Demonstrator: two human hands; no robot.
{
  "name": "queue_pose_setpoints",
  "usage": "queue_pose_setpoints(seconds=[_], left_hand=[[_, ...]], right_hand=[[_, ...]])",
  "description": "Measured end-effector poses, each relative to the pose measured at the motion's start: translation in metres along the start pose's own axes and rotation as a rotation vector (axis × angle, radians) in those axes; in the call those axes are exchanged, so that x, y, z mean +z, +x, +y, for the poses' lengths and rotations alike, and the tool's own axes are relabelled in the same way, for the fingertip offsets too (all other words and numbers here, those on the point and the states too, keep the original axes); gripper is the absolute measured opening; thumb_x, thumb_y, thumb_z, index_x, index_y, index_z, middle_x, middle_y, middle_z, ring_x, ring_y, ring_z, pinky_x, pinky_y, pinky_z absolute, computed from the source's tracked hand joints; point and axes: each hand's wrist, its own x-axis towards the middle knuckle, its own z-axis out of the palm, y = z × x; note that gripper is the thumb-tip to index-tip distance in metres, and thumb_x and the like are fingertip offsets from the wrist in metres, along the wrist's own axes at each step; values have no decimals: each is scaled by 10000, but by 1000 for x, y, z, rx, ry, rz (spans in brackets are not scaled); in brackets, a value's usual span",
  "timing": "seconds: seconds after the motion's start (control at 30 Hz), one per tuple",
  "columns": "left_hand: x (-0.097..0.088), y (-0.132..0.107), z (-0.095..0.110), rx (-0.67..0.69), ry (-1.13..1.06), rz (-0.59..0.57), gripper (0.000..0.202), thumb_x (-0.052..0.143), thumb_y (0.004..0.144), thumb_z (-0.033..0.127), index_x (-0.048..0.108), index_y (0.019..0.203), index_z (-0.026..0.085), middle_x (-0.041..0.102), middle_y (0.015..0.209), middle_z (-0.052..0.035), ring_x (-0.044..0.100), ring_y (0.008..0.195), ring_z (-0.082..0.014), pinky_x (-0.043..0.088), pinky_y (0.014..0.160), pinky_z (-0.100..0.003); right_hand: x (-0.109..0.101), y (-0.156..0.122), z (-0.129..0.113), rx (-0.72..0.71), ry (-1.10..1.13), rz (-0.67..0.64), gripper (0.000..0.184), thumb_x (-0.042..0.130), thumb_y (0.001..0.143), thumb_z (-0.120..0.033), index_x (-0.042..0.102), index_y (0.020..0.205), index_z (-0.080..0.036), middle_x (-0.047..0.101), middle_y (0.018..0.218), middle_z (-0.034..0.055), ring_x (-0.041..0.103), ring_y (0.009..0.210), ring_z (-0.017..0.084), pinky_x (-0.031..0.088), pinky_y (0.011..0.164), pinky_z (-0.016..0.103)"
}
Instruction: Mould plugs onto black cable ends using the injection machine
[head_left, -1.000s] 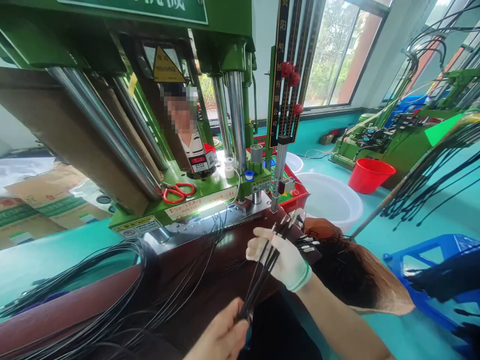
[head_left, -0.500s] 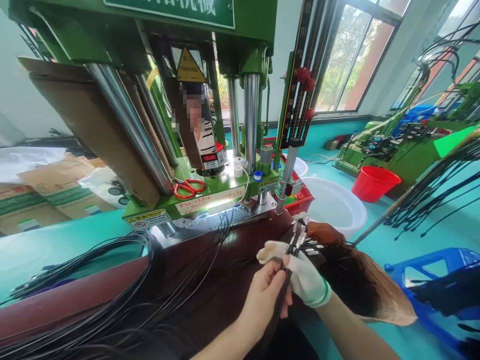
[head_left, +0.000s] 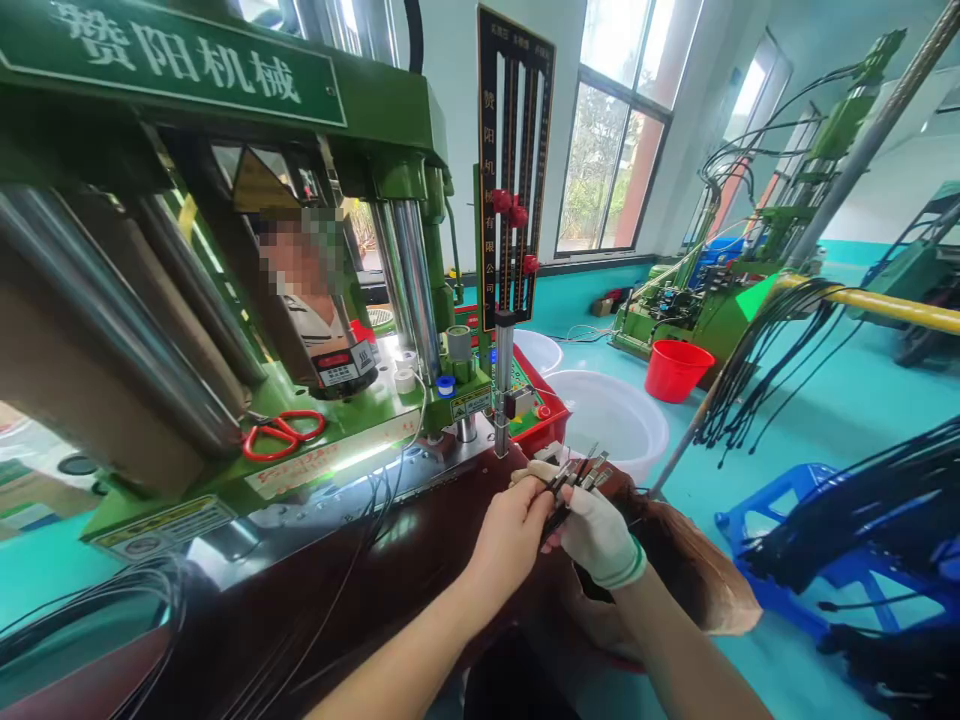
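Note:
A bundle of black cables with silvery metal plug ends is gathered between my two hands. Bare, my left hand is closed round the bundle from the left. My right hand, in a white glove with a green cuff, grips the same bundle from the right, just behind the plugs. Its fingers are partly hidden by the cables and my left hand. Just beyond and below sits an open brown paper bag with dark contents. The dark red tabletop lies to the left of my hands.
A green press stands ahead, with red-handled scissors on its bed. More black cables lie at the left. Behind my hands is a white tub; a red bucket and a blue stool are at the right.
The view has swung to the right, so the press has shifted left in the picture. Both hands have carried the cable bundle closer to the paper bag and still grip it.

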Motion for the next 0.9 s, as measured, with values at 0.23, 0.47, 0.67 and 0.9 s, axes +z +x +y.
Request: queue_pose_setpoints(seconds=[0.23, 0.47, 0.67, 0.9], left_hand=[[6, 13, 18, 168, 366, 117, 213, 386, 814, 284, 415, 620, 199, 468, 637, 2, 432, 596, -130, 323, 571, -248], [10, 22, 23, 107, 254, 8, 193, 381, 805, 302, 375, 641, 201, 464, 593, 19, 456, 558, -116, 334, 542, -241], [12, 7, -3, -140, -195, -144, 253, 474, 765, 421, 428, 724, 176, 467, 504, 52, 367, 363, -47, 253, 357, -170], [18, -10, -14, -306, -527, -215, 339, 663, 631, 419, 465, 683, 149, 557, 506, 7, 460, 374, -71, 331, 372, -187]], right_hand=[[-1, 1, -6, -99, 7, 129, 192, 689, 649, -291, 672, 812, -192, 536, 546, -25, 413, 452, 72, 394, 434, 201], [-5, -3, -10, -98, -153, 91, 489, 658, 679, -242, 548, 1154, -209, 543, 549, -38, 422, 434, 79, 397, 417, 200], [-12, 4, -32, -92, -81, -133, 652, 613, 704, -338, 367, 1305, -279, 578, 1142, 72, 614, 825, 195, 503, 720, 392], [11, 24, -65, 98, -442, -394, 479, 528, 808, -434, 518, 1202, -161, 538, 1226, 122, 467, 1158, 242, 262, 1027, 453]])
